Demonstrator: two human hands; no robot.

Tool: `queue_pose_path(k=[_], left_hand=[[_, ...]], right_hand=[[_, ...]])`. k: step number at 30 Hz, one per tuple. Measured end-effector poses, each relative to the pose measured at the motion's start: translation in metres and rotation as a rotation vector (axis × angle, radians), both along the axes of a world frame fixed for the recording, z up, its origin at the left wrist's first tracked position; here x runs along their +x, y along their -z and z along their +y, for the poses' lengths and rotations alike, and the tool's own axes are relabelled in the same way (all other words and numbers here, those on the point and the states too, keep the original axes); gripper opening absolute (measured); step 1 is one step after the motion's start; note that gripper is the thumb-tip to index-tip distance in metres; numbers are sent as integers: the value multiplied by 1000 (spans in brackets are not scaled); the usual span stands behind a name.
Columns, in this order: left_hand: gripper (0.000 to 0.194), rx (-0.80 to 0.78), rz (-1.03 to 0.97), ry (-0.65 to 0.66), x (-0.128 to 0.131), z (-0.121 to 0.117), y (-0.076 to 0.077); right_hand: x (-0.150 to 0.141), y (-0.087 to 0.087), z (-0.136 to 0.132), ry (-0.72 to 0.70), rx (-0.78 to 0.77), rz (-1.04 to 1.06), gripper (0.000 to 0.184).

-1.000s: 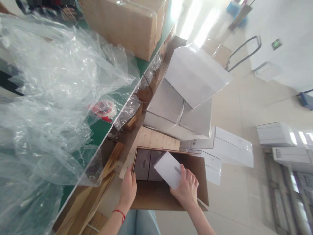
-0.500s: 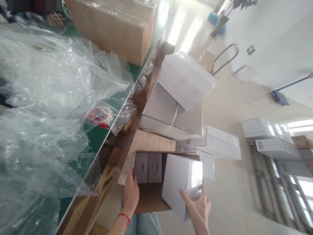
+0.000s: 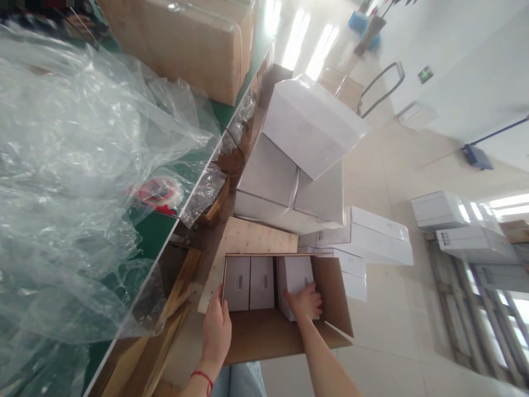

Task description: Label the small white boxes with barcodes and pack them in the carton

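Note:
An open cardboard carton (image 3: 264, 337) stands in front of me on a plywood board (image 3: 258, 234). My left hand (image 3: 217, 325) grips the carton's left wall, its thumb inside the rim. Two white boxes with small labels sit side by side in the carton's left part; one is the white box (image 3: 261, 295) nearer the middle. Inside the right part is another labelled white box (image 3: 294, 273). My right hand (image 3: 306, 303) is around the near end of that box, thumb on its left side and fingers over its top and right. The box's underside is hidden.
Left is a green table (image 3: 155, 234) with crumpled clear plastic (image 3: 74, 165), a red tape dispenser (image 3: 159, 193) and a large wrapped carton (image 3: 177, 44). Big white boxes (image 3: 285, 176) are stacked beyond my carton. More white boxes rest on a wooden pallet (image 3: 450, 309) at right.
My right hand has moved the white box left and down, from above the carton's right side to inside it. The carton's right flap now shows. My left hand stays on the wall.

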State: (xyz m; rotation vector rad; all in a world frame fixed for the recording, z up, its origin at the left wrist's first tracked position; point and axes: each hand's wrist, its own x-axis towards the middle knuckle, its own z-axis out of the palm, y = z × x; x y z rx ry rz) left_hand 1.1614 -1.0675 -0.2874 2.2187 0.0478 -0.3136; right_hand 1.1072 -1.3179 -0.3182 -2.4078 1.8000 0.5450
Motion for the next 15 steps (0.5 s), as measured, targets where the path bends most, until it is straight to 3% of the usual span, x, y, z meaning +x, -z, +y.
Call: queue_pose_path(k=[4, 6, 9, 12, 15], left_hand=[[44, 6, 12, -2, -1, -2, -1], [45, 21, 13, -10, 0, -3, 1], [48, 27, 19, -4, 4, -4, 4], [50, 16, 38, 17, -1, 3, 0], [51, 18, 64, -13, -41, 28, -10]], right_hand=[[2, 23, -8, -49, 128, 34, 103], [4, 34, -15, -95, 256, 60, 83], [6, 42, -22, -224, 449, 55, 40], [4, 28, -20, -388, 511, -37, 23], [-6, -11, -8, -597, 483, -171, 20]])
